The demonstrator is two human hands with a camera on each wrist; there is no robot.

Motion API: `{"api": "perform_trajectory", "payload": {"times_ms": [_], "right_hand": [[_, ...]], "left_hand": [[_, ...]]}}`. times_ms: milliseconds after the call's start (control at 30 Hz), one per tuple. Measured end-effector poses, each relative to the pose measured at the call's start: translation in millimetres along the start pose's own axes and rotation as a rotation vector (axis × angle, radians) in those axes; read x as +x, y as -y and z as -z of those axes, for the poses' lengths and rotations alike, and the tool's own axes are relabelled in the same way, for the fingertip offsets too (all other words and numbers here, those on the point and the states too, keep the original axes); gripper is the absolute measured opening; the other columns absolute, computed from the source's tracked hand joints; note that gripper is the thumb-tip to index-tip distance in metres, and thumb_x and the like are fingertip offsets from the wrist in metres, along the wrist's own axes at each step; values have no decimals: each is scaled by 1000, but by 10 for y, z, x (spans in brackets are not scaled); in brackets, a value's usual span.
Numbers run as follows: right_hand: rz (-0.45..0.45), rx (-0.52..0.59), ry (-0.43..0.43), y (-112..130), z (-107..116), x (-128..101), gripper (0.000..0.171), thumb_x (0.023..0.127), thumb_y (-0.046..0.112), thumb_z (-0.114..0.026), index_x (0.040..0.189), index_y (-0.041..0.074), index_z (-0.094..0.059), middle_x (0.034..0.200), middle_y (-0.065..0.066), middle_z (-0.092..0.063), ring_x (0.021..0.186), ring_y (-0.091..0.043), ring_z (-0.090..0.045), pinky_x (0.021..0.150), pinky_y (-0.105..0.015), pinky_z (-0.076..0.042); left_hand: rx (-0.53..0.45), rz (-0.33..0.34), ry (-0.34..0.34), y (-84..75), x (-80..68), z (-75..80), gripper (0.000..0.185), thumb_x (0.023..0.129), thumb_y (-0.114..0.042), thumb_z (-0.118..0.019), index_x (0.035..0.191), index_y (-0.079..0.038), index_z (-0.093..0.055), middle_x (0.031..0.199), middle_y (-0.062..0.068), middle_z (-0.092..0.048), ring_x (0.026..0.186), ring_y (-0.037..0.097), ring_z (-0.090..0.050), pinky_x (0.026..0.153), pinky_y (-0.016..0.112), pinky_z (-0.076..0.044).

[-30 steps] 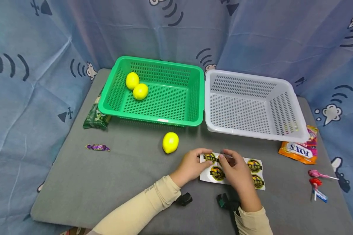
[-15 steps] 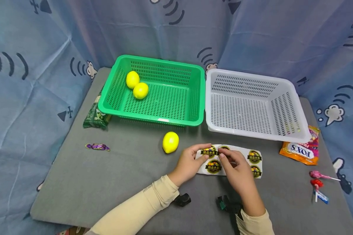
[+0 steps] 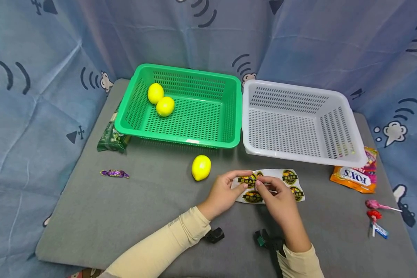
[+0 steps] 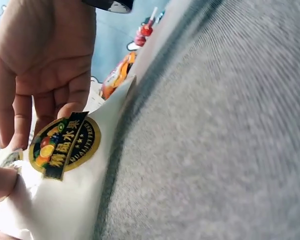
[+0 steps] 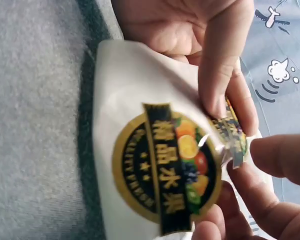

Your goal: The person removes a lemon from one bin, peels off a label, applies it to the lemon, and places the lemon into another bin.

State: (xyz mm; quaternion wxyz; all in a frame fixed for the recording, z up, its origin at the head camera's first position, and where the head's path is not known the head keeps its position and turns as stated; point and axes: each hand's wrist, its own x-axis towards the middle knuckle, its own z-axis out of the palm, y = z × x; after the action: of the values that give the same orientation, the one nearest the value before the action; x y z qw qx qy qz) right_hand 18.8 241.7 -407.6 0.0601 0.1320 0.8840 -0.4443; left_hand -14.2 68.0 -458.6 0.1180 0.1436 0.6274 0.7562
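Two hands on one sticker sheet [image 3: 276, 185], lifted slightly off the grey mat [image 3: 153, 200], just in front of the white basket [image 3: 347, 154]. Left hand [image 3: 226, 193] gripping sheet's left end, thumb on top, fingers curled under, pinching the paper. Right hand [image 3: 279, 202] just right of left hand, thumb and forefinger pinched on a sticker edge [image 5: 230, 142] partly peeled from the backing, other fingers loosely curled. Round gold-and-black fruit sticker [image 5: 165, 170] large in right wrist view, left fingertips [image 5: 217, 70] pressing right beside peeled corner. Left wrist view: another round sticker [image 4: 65, 145] on curved white backing, right hand's fingers [image 4: 45, 75] close above it. Loose lemon [image 3: 201, 167] on mat just left of sheet, not touched. Green basket [image 3: 229, 139] behind the lemon, touching the white basket's left side, two lemons [image 3: 160, 99] in its back left corner, touching each other. Green snack packet [image 3: 111, 139] tucked at green basket's left front corner. Purple wrapped candy [image 3: 114, 173] well left of sheet. Orange FOX'S bag [image 3: 354, 175] right of sheet, partly under white basket's rim. Lollipops [image 3: 375, 214] further right of sheet, near mat edge. Beige sleeves [image 3: 166, 243] on both arms, black wrist mounts [image 3: 215, 234] near cuffs.
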Motion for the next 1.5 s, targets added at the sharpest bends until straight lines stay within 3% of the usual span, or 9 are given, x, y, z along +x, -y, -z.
{"api": "perform_trajectory", "payload": {"times_ms": [100, 233, 433, 633, 833, 1033, 1133, 1300, 1500], "right_hand": [[-24, 0, -15, -11, 0, 7, 28, 104, 25, -71, 118, 2, -75, 114, -12, -72, 95, -12, -64, 78, -22, -51], [-41, -41, -18, -29, 4, 4, 28, 104, 28, -71, 113, 2, -75, 100, -8, -73, 91, -14, -65, 72, -25, -50], [-55, -71, -10, -55, 8, 5, 30, 106, 29, -68, 114, 1, -74, 103, -9, -76, 97, -19, -68, 73, -25, -50], [-83, -76, 26, -57, 4, -2, 27, 108, 24, -64, 114, -1, -70, 100, -10, -76, 90, -13, -65, 70, -26, -48], [-95, -63, 40, -50, -11, -10, 23, 109, 18, -61, 114, -3, -67, 104, -15, -76, 92, -10, -66, 72, -26, -48], [-91, -106, 27, -33, -51, 7, 23, 109, 17, -58, 116, -4, -66, 115, -22, -71, 108, -30, -69, 83, -37, -49], [-86, -110, 23, -8, -70, 11, 24, 109, 16, -57, 116, -5, -66, 117, -24, -71, 114, -38, -68, 86, -40, -49], [-101, -58, -32, 68, 12, -10, 25, 114, 16, -45, 117, -6, -55, 117, -29, -72, 110, -42, -71, 81, -32, -51], [-120, 14, -105, 140, 189, -21, 28, 116, 23, -42, 121, -3, -51, 130, -29, -68, 109, -31, -73, 88, -22, -52]], "left_hand": [[70, -14, -2, 2, -7, 1, 37, 97, 11, -68, 134, 5, -69, 134, 17, -70, 131, 24, -62, 112, 32, -45], [93, 43, 17, 9, -38, 4, 49, 95, 11, -71, 143, -2, -65, 136, 14, -69, 108, 12, -71, 90, 25, -57], [182, 64, 28, 9, -59, 18, 60, 91, 9, -79, 147, -4, -62, 132, 16, -68, 81, 5, -68, 71, 20, -57], [351, 18, 46, -9, -41, 34, 64, 90, 4, -82, 150, -2, -59, 144, 13, -63, 92, 11, -64, 77, 18, -56], [403, 31, 74, -38, -38, 32, 63, 92, 3, -80, 151, -5, -58, 147, 10, -61, 101, 13, -63, 81, 18, -55], [458, 29, 84, -48, -32, 36, 60, 94, 2, -79, 150, -9, -60, 148, 8, -61, 105, 14, -62, 83, 19, -53], [493, 5, 87, -35, -32, 49, 60, 94, 1, -78, 151, -9, -60, 148, 8, -60, 119, 17, -61, 93, 21, -52], [572, -25, 85, -2, -45, 114, 60, 93, 4, -78, 150, -2, -58, 148, 13, -60, 135, 26, -57, 111, 33, -46], [663, -108, 55, -26, -2, 214, 61, 93, -1, -81, 150, -3, -58, 151, 13, -57, 134, 28, -57, 111, 36, -47]]}}
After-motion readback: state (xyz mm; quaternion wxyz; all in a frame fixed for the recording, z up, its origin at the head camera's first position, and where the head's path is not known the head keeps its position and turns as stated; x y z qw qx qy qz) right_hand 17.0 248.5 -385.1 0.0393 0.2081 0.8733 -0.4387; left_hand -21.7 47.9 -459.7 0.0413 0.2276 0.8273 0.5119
